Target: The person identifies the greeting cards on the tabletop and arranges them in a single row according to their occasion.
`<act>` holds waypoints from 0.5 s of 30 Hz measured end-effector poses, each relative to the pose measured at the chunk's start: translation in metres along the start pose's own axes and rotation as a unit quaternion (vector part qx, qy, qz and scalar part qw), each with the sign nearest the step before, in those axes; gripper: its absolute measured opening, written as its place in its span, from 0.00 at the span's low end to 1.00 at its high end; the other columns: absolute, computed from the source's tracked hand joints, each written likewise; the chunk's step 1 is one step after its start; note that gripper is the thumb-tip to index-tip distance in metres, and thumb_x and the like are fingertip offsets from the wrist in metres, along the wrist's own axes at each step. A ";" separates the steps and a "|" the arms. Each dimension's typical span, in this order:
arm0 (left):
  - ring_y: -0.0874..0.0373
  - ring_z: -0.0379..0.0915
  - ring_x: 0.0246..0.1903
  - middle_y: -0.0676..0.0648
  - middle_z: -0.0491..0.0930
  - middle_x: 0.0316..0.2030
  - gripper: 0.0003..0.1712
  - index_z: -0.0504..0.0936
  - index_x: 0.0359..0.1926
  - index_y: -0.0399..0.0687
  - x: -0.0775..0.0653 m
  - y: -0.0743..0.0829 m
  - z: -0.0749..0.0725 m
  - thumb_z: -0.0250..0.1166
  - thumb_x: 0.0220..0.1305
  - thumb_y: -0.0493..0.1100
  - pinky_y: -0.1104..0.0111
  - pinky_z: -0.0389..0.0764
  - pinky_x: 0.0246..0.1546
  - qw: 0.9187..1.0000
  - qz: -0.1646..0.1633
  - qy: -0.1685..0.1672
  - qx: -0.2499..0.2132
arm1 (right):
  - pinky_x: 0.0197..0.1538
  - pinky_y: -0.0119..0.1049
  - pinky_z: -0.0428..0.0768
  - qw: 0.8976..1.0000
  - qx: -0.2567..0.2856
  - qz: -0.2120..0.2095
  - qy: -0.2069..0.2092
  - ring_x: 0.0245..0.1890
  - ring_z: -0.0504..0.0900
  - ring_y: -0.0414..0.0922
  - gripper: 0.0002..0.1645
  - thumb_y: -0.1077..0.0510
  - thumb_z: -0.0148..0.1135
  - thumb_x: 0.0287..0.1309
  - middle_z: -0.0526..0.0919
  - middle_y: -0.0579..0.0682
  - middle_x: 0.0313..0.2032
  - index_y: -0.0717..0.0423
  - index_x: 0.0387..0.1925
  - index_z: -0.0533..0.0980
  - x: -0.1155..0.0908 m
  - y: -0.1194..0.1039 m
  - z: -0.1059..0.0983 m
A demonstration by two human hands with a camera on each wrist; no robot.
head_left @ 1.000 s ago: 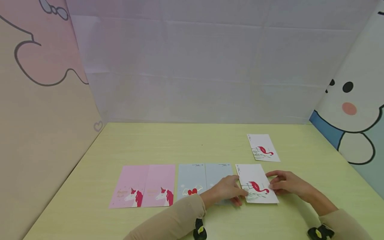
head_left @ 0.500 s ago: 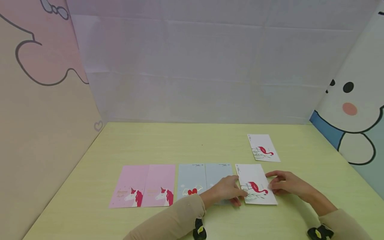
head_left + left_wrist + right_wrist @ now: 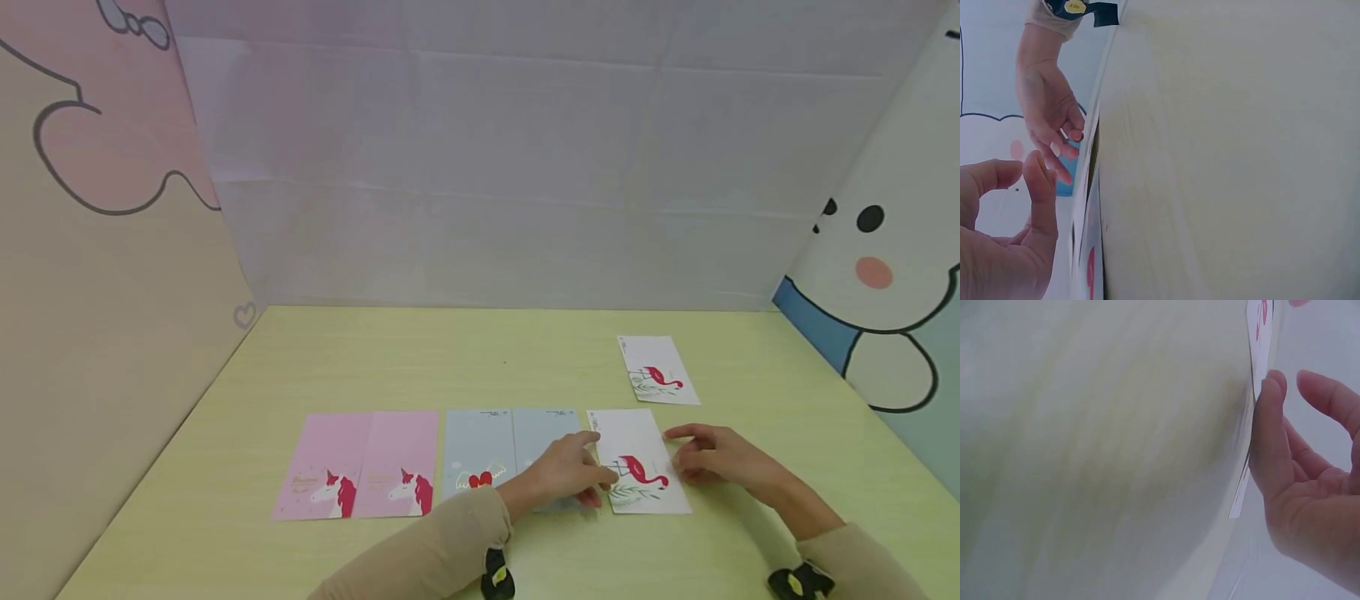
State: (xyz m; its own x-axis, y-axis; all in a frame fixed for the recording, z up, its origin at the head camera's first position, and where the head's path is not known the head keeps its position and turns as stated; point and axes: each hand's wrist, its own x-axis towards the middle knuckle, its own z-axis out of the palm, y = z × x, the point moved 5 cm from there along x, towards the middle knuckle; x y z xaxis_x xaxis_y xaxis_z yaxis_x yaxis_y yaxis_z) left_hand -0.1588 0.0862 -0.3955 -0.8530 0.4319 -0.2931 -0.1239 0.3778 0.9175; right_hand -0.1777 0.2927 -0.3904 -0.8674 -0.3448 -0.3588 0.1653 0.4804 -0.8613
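A white card with a red flamingo (image 3: 637, 442) lies flat between my two hands. My left hand (image 3: 566, 471) is at its left edge, thumb and index finger spread, and partly covers a blue card (image 3: 543, 429). In the left wrist view the thumb and a finger of that hand bend toward each other with nothing between them. Beside the flamingo card's right edge is my right hand (image 3: 720, 457), its index finger extended toward the edge and the other fingers loosely bent. The right wrist view shows the thumb (image 3: 1329, 397) apart from the fingers.
Behind the near card lies a second flamingo card (image 3: 660, 367). To the left, another blue card (image 3: 477, 442) shows a winged red heart. Two pink unicorn cards (image 3: 326, 454) lie side by side further left. The yellow-green table (image 3: 420, 358) meets a pale back wall (image 3: 450, 208).
The near flamingo card has shifted slightly toward me and to the left. My left index finger has lifted and straightened a little. The right hand has barely moved.
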 end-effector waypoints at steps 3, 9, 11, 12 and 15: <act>0.57 0.74 0.15 0.52 0.77 0.22 0.31 0.66 0.58 0.43 0.001 0.010 -0.002 0.64 0.53 0.40 0.68 0.77 0.19 0.999 0.029 0.007 -0.038 | 0.38 0.37 0.77 0.999 0.015 -0.005 0.030 0.32 0.75 0.48 0.29 0.59 0.53 0.58 0.74 0.55 0.34 0.74 0.55 0.59 -0.002 -0.003 -0.007; 0.52 0.76 0.31 0.51 0.75 0.29 0.19 0.73 0.51 0.43 0.010 0.037 -0.012 0.61 0.56 0.38 0.66 0.78 0.30 0.984 0.093 0.037 -0.150 | 0.41 0.38 0.77 0.993 0.030 -0.034 0.105 0.37 0.77 0.46 0.31 0.54 0.49 0.61 0.73 0.63 0.42 0.73 0.58 0.56 -0.001 -0.009 -0.027; 0.53 0.75 0.35 0.51 0.75 0.31 0.16 0.74 0.49 0.43 0.015 0.043 -0.013 0.59 0.58 0.38 0.67 0.77 0.33 0.976 0.094 0.058 -0.189 | 0.40 0.36 0.77 0.990 0.035 -0.043 0.127 0.37 0.77 0.42 0.32 0.53 0.49 0.62 0.73 0.62 0.43 0.72 0.58 0.56 0.000 -0.008 -0.034; 0.54 0.75 0.37 0.51 0.75 0.32 0.15 0.75 0.48 0.43 0.019 0.046 -0.014 0.59 0.58 0.38 0.67 0.77 0.35 0.971 0.092 0.070 -0.210 | 0.40 0.34 0.77 0.989 0.037 -0.048 0.136 0.37 0.77 0.39 0.32 0.53 0.48 0.62 0.73 0.61 0.44 0.72 0.58 0.56 0.000 -0.009 -0.037; 0.57 0.73 0.39 0.51 0.75 0.35 0.17 0.74 0.50 0.41 0.030 0.049 -0.012 0.58 0.59 0.39 0.66 0.75 0.39 0.960 0.075 0.102 -0.249 | 0.42 0.30 0.75 0.985 0.055 -0.056 0.150 0.38 0.74 0.30 0.34 0.51 0.47 0.63 0.69 0.62 0.49 0.72 0.60 0.53 0.002 -0.008 -0.047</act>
State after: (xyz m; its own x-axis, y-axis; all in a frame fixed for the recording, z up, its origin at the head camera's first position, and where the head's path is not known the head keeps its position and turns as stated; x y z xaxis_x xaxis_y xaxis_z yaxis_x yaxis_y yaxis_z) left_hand -0.1964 0.1083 -0.3561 -0.9556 0.2615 -0.1361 -0.1761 -0.1361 0.9749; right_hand -0.2024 0.3260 -0.3676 -0.9803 -0.1280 -0.1502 0.0958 0.3563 -0.9294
